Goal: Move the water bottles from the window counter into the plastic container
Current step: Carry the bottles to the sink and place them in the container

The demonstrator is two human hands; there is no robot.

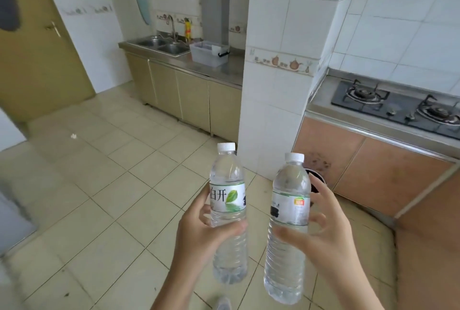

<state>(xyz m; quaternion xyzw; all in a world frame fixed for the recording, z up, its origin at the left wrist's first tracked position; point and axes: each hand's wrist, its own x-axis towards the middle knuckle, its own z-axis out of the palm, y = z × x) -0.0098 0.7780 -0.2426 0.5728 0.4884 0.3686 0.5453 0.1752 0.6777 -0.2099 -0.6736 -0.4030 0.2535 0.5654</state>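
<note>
Clamped one per hand: left hand (199, 232) around left bottle (228, 212), right hand (326, 235) around right bottle (288, 225). Held upright and apart, probably for carrying. Plastic container (207, 54) at 12 o'clock, well apart, beside sink (161, 45).

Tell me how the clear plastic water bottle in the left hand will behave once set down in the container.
The clear plastic water bottle looks full, so probably heavy for its size. Tall and narrow, it may tip easily. Its thin ribbed wall likely flexes under the left hand.
</note>
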